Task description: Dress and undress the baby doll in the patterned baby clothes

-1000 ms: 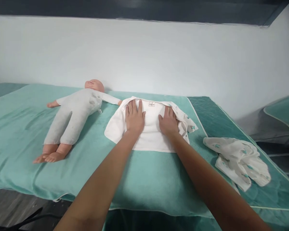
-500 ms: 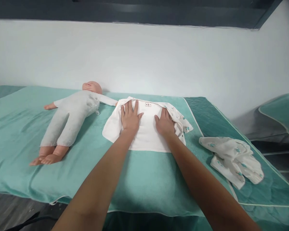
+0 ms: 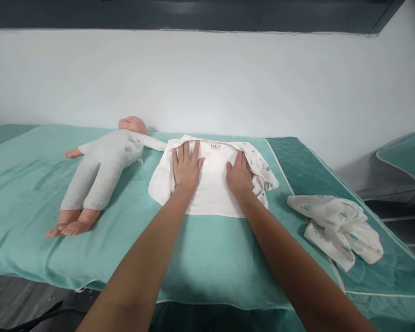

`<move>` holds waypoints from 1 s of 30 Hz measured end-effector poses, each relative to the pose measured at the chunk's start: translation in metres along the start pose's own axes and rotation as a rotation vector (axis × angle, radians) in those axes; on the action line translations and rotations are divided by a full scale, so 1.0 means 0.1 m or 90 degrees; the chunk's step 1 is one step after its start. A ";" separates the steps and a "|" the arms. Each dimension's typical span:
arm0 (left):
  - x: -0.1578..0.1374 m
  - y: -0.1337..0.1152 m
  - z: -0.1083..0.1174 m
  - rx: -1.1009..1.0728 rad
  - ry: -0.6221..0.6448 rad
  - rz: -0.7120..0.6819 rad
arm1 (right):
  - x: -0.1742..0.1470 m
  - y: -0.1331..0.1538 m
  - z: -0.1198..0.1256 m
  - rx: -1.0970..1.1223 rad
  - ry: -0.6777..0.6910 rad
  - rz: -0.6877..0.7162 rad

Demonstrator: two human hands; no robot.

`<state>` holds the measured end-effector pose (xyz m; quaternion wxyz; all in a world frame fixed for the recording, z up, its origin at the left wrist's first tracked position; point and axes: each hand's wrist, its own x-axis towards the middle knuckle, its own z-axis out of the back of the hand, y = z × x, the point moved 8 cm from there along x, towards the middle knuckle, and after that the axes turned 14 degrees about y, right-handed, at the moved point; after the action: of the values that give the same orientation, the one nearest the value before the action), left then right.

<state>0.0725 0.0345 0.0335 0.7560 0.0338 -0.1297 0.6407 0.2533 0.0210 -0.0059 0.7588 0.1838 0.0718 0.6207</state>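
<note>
- Behind the work, you have a plain white wall (image 3: 207,83) with a dark band (image 3: 180,16) above it; before you, green cloth (image 3: 221,258) covers the surface, with some wrinkles at the left.
- On this cloth, near the middle of your view, lies the white garment (image 3: 212,180), spread rather flat, with a small printed label (image 3: 216,145) near its far edge.
- Your left hand (image 3: 186,170) rests palm down on the garment, fingers extended and a little apart, and it grips nothing.
- Your right hand (image 3: 240,177) is also flat on it, thumb away from the fingers; a patterned flap (image 3: 259,163) partly hides the outer fingers, so how their tips meet the fabric I cannot tell.
- To your left, a doll (image 3: 103,161) lies on its back, one arm reaching to the garment's edge; the end of this arm is not visible.
- To your right, a patterned garment (image 3: 339,221) lies crumpled, well apart from your hands.
- I judge the white fabric light, soft and limp, not fragile, but easy to wrinkle if you push it.
- Good places to take hold would be both sides of the far edge, because one point alone would let it sag.
</note>
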 end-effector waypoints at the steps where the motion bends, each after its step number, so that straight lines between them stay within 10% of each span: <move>1: 0.01 0.00 -0.03 0.004 0.007 -0.001 | 0.02 -0.01 -0.03 0.004 0.016 0.000; 13: 0.25 0.16 -0.55 0.005 0.135 0.014 | 0.17 -0.06 -0.27 -0.012 0.180 -0.043; 30: 0.21 0.15 -0.53 0.014 0.104 -0.004 | 0.16 -0.05 -0.28 -0.013 0.191 -0.051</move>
<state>0.0688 0.0688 -0.0138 0.7656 -0.0101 -0.0608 0.6404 0.2525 0.0412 -0.0316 0.7655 0.0781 0.1855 0.6112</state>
